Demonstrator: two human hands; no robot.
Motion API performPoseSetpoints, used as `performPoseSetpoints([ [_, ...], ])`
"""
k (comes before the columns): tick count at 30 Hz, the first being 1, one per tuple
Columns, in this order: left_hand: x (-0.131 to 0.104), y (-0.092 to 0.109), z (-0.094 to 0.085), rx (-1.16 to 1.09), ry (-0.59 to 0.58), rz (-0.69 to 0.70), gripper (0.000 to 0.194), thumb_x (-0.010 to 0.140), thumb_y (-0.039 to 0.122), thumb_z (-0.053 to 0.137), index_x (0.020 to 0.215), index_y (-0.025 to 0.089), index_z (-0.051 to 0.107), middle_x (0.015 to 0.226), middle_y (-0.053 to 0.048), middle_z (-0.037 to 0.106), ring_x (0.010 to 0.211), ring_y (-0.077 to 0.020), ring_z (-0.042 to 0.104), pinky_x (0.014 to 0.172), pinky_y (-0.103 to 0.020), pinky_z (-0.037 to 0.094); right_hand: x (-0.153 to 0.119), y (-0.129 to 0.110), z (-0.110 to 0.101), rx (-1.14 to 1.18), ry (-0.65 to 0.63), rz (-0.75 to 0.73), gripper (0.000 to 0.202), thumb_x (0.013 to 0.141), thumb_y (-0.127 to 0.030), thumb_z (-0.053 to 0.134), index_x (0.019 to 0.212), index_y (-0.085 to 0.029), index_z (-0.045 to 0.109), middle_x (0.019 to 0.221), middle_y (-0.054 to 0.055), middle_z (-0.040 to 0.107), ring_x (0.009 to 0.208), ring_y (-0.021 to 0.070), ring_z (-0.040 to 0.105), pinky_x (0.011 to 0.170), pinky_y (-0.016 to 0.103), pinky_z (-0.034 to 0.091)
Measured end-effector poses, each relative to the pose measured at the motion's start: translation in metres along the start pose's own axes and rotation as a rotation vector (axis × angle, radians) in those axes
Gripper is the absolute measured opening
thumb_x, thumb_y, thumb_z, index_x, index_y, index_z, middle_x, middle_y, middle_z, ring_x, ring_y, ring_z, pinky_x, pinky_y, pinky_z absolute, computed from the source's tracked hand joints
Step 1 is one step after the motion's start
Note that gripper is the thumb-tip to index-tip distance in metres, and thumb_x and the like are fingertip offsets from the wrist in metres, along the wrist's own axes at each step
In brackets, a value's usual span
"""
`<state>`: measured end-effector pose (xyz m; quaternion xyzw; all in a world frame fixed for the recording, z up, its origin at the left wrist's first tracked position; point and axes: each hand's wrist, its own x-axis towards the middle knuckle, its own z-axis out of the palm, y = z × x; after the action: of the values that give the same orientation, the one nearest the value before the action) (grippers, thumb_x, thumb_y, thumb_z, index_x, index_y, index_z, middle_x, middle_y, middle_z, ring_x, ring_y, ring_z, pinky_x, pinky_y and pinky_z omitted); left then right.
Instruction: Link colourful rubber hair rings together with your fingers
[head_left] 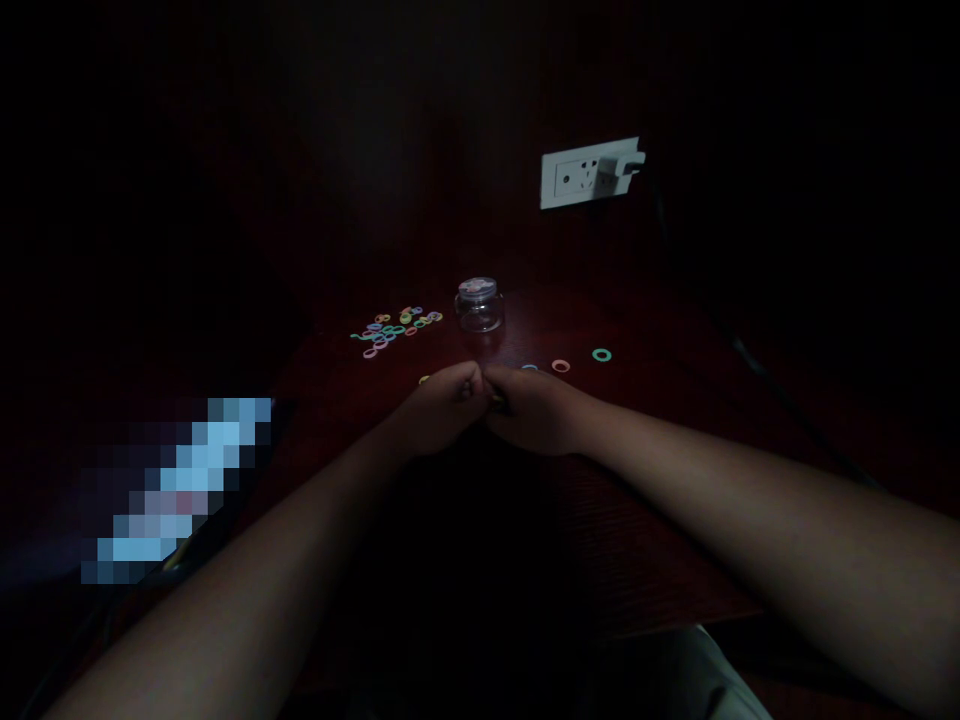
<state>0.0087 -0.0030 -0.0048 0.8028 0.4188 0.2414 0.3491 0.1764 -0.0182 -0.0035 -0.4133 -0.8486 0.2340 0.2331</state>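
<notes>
My left hand (450, 400) and my right hand (534, 405) meet at the fingertips over the dark red table, both closed. A tiny yellowish bit shows at the fingers of my right hand; what the hands pinch is mostly hidden. Just beyond my right hand lie a pink ring (561, 366), a green ring (601, 355) and a partly covered blue ring (529, 368), which look like small hair ties. A yellow ring (424, 380) peeks out behind my left hand. Farther back stands a small clear jar (480, 312) with its lid on.
Several coloured rings (386, 335) lie in a loose pile left of the jar. A bright, blurred-out screen (187, 490) sits at the left. On the wall, a white socket panel (570, 180) holds a plug (626, 165). A dark cable (802, 425) runs along the right.
</notes>
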Motion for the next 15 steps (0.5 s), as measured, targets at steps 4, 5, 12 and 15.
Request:
performPoseSetpoints([
  [4,-0.0004,0.0008,-0.0004,0.019,0.007,-0.004,0.019,0.080,0.033,0.045,0.073,0.016,0.044,0.070,0.002,0.050,0.061,-0.0078,0.043,0.051,-0.019,0.033,0.0003,0.0004,0.0000,-0.004,0.000,-0.006,0.023,0.069,-0.017,0.049,0.092,-0.019,0.051,0.086,0.004,0.063,0.074,0.0158,0.056,0.062,0.027,0.038],
  [5,-0.0006,0.0013,-0.0006,0.020,0.006,-0.008,0.018,0.080,0.032,0.045,0.073,0.016,0.044,0.069,0.002,0.050,0.061,-0.0078,0.043,0.051,-0.019,0.033,0.0003,0.0002,-0.0002,-0.008,0.000,-0.006,0.022,0.069,-0.017,0.049,0.091,-0.019,0.051,0.086,0.004,0.063,0.073,0.0157,0.056,0.062,0.027,0.038],
  [12,-0.0010,0.0042,-0.0007,-0.009,-0.009,-0.006,0.017,0.079,0.030,0.046,0.072,0.015,0.042,0.070,0.001,0.050,0.060,-0.0077,0.043,0.051,-0.019,0.033,0.0001,-0.0012,-0.0009,-0.027,-0.012,0.020,0.022,0.070,-0.018,0.050,0.092,-0.020,0.050,0.089,0.004,0.063,0.076,0.0158,0.056,0.063,0.026,0.038],
  [15,-0.0009,0.0027,-0.0001,0.003,-0.003,-0.002,0.017,0.080,0.031,0.045,0.072,0.015,0.043,0.070,0.002,0.050,0.060,-0.0078,0.043,0.051,-0.019,0.032,-0.0001,-0.0008,-0.0008,-0.028,-0.012,0.023,0.023,0.070,-0.017,0.050,0.093,-0.020,0.050,0.089,0.004,0.064,0.075,0.0157,0.057,0.062,0.026,0.038],
])
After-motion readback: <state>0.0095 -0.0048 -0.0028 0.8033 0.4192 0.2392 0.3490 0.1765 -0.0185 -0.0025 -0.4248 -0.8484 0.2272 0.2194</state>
